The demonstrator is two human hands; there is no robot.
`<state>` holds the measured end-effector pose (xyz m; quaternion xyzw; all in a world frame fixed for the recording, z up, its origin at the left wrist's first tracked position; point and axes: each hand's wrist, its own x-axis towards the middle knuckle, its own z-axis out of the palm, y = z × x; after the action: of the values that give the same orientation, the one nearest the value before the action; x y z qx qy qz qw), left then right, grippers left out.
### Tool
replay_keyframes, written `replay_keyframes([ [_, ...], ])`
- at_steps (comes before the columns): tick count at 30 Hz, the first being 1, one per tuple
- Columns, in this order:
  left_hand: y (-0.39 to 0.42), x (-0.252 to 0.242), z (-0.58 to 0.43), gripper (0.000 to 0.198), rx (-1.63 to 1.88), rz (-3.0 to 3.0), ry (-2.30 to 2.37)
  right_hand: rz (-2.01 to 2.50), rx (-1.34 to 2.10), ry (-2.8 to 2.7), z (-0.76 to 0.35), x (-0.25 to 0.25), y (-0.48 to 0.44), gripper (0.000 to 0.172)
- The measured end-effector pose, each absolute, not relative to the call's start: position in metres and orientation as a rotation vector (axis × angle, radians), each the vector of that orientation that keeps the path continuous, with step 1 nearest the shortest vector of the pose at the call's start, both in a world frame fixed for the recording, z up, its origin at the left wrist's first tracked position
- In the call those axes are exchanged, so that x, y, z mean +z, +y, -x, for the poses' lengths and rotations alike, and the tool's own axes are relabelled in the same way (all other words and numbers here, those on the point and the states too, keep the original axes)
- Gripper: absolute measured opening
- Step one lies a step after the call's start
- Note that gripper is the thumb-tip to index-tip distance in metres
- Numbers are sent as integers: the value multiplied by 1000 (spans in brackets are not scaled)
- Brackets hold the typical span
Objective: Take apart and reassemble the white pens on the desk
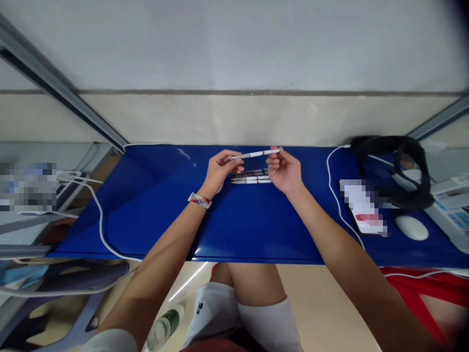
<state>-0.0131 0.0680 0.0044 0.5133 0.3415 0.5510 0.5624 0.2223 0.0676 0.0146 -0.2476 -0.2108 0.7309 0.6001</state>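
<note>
A slim white pen is held nearly level above the blue table, its tip towards the left. My left hand pinches the tip end between thumb and fingers. At the other end, my right hand grips it with thumb and fingertips. Below it, several more pens lie side by side on the table, dark ones behind and white ones in front. Their right ends are partly covered by my right hand. A multicoloured woven band circles my left wrist.
To the right are a phone, a white mouse, a black headband-like strap and a white desk device. White cables run across both sides of the table. A plastic bottle stands on the floor.
</note>
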Motion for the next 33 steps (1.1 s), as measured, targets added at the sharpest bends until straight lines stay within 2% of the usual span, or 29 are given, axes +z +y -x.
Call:
replay_keyframes([
  [3,68,4,13,37,1298,-1210,807,564,1698,-445,-221,17,67,9],
  [8,70,2,13,38,1306,-1205,792,579,1687,-459,-220,17,66,12],
  [14,69,3,12,35,1313,-1184,775,522,1696,-438,-219,16,67,5],
  [19,70,2,13,34,1310,-1196,783,572,1670,-498,-220,16,66,12],
  [25,70,2,12,34,1294,-1232,796,562,1657,-535,-222,11,69,10],
  [30,70,3,12,34,1296,-1229,796,604,1629,-553,-222,10,68,19],
  [33,69,2,12,33,1297,-1226,790,579,1645,-549,-222,11,68,15],
])
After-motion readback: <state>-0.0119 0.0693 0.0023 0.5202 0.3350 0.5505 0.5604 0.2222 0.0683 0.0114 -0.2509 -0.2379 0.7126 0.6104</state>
